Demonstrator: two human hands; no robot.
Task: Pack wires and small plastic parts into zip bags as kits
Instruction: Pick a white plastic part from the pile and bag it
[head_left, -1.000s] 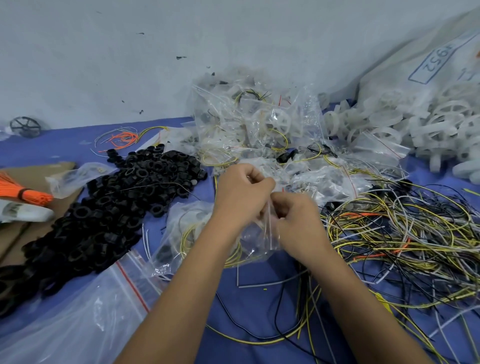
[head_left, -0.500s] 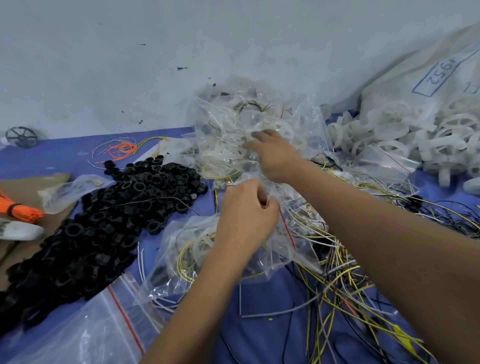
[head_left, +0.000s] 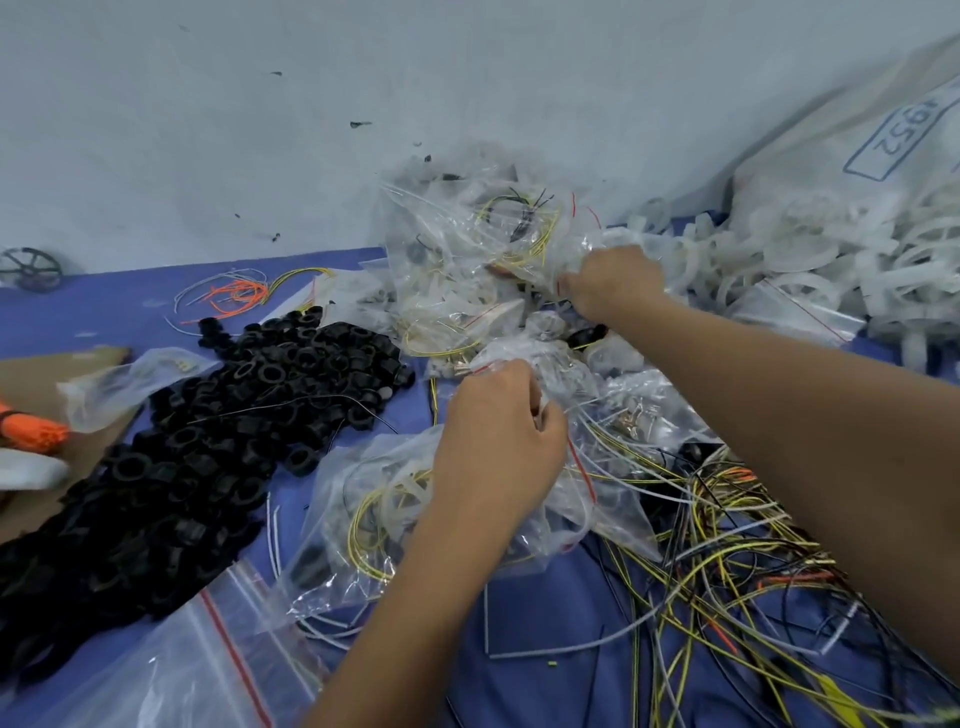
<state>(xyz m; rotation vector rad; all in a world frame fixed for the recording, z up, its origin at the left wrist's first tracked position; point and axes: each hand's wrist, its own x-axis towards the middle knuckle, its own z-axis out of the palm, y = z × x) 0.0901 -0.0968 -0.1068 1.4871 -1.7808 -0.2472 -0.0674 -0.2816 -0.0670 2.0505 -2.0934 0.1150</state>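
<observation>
My left hand (head_left: 501, 441) grips the top of a clear zip bag (head_left: 363, 530) that holds yellow and white wires, low in the middle of the blue table. My right hand (head_left: 613, 288) reaches far back and grips a filled bag on the heap of packed zip bags (head_left: 467, 260) against the wall. A pile of black plastic rings (head_left: 208, 441) lies to the left. A tangle of loose yellow, black, white and orange wires (head_left: 727, 571) spreads under my right forearm. White plastic wheels (head_left: 805, 270) are heaped at the far right.
Empty zip bags with red seals (head_left: 208, 665) lie at the lower left. Brown cardboard (head_left: 31, 374) with an orange bundle (head_left: 31, 428) sits at the left edge. A large white sack (head_left: 857, 145) leans on the wall at right. A black wheel (head_left: 31, 270) rests far left.
My right hand has left the bag and stretched back to the heap of packed bags, then shifted right along it. My left hand has kept its grip on the bag.
</observation>
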